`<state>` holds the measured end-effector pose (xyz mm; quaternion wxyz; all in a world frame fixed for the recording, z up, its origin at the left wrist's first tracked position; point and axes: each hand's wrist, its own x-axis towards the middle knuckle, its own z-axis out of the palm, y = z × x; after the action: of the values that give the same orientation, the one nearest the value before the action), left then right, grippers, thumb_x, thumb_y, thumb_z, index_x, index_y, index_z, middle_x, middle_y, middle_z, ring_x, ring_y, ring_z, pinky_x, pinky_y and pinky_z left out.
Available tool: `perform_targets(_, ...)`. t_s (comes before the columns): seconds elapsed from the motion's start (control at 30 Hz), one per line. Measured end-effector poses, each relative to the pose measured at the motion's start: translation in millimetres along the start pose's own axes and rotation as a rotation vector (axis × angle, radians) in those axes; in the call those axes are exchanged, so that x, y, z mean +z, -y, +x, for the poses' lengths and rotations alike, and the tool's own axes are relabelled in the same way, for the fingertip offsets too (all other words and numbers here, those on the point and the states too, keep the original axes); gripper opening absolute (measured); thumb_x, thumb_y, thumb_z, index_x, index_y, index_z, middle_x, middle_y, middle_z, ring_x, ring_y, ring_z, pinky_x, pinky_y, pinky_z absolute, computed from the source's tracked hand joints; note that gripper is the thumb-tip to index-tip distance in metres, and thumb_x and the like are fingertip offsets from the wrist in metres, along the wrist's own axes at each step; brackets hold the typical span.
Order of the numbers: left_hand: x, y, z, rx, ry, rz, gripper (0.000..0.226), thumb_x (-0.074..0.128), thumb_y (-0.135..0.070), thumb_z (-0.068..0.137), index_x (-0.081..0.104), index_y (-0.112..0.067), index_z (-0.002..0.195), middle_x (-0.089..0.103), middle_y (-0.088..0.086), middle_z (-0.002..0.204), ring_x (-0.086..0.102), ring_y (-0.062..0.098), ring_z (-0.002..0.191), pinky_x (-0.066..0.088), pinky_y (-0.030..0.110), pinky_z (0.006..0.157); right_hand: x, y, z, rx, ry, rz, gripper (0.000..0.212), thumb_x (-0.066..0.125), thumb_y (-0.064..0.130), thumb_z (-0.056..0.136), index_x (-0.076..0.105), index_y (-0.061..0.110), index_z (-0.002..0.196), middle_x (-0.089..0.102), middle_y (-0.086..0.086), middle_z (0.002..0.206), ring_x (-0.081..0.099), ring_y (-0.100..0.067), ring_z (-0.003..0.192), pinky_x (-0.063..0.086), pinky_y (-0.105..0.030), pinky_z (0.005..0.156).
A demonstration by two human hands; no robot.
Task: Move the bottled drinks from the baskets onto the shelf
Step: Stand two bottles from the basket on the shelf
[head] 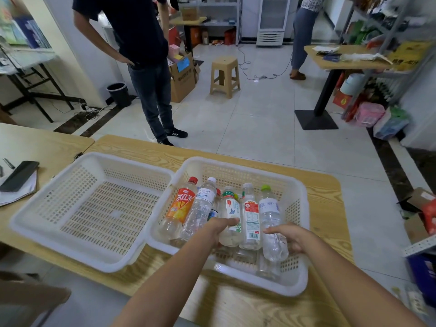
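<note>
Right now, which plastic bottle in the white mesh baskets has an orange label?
The red-capped clear bottle at the row's left end; the other labels are white.

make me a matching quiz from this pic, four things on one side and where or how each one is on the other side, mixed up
Things:
1 orange-label bottle
2 lime-capped bottle
3 leaf-label bottle
4 left basket

States:
a gripped by the right hand
b gripped by the left hand
c leftmost in the right basket
d holds no bottles

Pairs: 1-c, 2-a, 3-b, 4-d
</note>
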<state>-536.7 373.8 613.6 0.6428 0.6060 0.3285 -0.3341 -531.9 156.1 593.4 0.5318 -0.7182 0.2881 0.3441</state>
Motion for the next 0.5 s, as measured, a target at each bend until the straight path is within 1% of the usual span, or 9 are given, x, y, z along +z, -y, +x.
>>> perform_targets(0.03,-1.5,0.6,1.9,0.001,0.015,-0.011,0.021,0.073,-0.011,0.083,0.057,-0.006,0.097,0.068,0.015,0.092,0.067,0.029,0.077,0.059,0.045,0.069,-2.1,-3.9,7.2,-0.005,0.008,0.003,0.088,0.092,0.026,0.048,0.048,0.009,0.124,0.063,-0.014,0.114,0.062,-0.033,0.099,0.055,-0.049,0.078)
perform_targets(0.1,-5.3,2.0,3.2,-0.008,0.046,-0.052,0.039,0.077,-0.010,0.077,0.057,-0.005,0.111,0.068,0.019,0.104,0.067,0.035,0.089,0.055,0.054,0.080,-1.9,-8.6,13.3,-0.040,-0.022,0.034,0.109,0.095,0.033,0.029,0.044,0.011,0.124,0.060,-0.013,0.118,0.061,-0.033,0.102,0.054,-0.051,0.079)
perform_targets(0.13,-7.6,3.9,6.0,-0.006,0.033,-0.080,0.047,0.079,-0.009,0.073,0.057,-0.006,0.115,0.067,0.020,0.108,0.066,0.038,0.093,0.054,0.059,0.082,1.1,-6.2,3.3,-0.043,-0.023,0.043,0.112,0.095,0.033,0.025,0.045,0.011,0.123,0.060,-0.013,0.117,0.060,-0.032,0.101,0.055,-0.049,0.078)
perform_targets(0.17,-9.1,6.0,7.4,0.006,0.037,-0.100,0.052,0.081,-0.008,0.070,0.057,-0.006,0.116,0.067,0.020,0.109,0.066,0.040,0.096,0.052,0.062,0.082,4.1,-2.4,-6.0,-0.051,-0.008,0.069,0.102,0.095,0.031,0.032,0.047,0.009,0.119,0.061,-0.013,0.112,0.061,-0.031,0.097,0.055,-0.046,0.076)
perform_targets(0.23,-10.7,9.7,4.1,0.026,0.052,-0.137,0.043,0.078,-0.005,0.073,0.058,-0.006,0.111,0.068,0.020,0.107,0.065,0.040,0.098,0.050,0.062,0.086,9.5,4.9,-19.6,-0.049,0.020,0.178,0.054,0.086,0.014,0.062,0.053,0.004,0.104,0.064,-0.013,0.095,0.061,-0.027,0.081,0.052,-0.039,0.064)
perform_targets(0.27,-10.7,11.1,2.0,0.039,0.045,-0.161,0.036,0.075,-0.003,0.076,0.058,-0.006,0.108,0.068,0.020,0.106,0.066,0.040,0.098,0.050,0.061,0.088,9.6,7.4,-21.6,-0.033,0.045,0.237,0.039,0.080,0.006,0.070,0.055,0.002,0.101,0.064,-0.014,0.090,0.062,-0.028,0.077,0.051,-0.040,0.062)
perform_targets(0.3,-9.8,10.9,-0.8,0.059,0.058,-0.187,0.032,0.073,-0.003,0.078,0.058,-0.007,0.106,0.069,0.020,0.104,0.066,0.039,0.097,0.050,0.059,0.089,10.3,10.7,-24.8,-0.035,0.081,0.285,0.038,0.076,0.002,0.072,0.057,0.000,0.105,0.066,-0.016,0.091,0.063,-0.030,0.078,0.052,-0.042,0.065)
perform_targets(0.4,-1.3,5.9,-11.2,0.151,0.117,-0.228,0.034,0.072,-0.004,0.078,0.059,-0.006,0.109,0.069,0.020,0.107,0.066,0.039,0.100,0.049,0.059,0.091,9.8,10.6,-26.9,-0.072,0.114,0.388,0.060,0.078,0.000,0.063,0.056,-0.002,0.118,0.068,-0.020,0.103,0.066,-0.033,0.088,0.055,-0.046,0.074)
perform_targets(0.5,10.5,-0.3,-19.9,0.284,0.168,-0.242,0.054,0.075,-0.002,0.072,0.055,-0.001,0.123,0.067,0.021,0.113,0.065,0.039,0.103,0.050,0.059,0.090,5.2,10.8,-43.4,-0.192,0.105,0.443,0.038,0.071,-0.007,0.073,0.060,-0.003,0.109,0.068,-0.016,0.092,0.065,-0.027,0.080,0.053,-0.036,0.064)
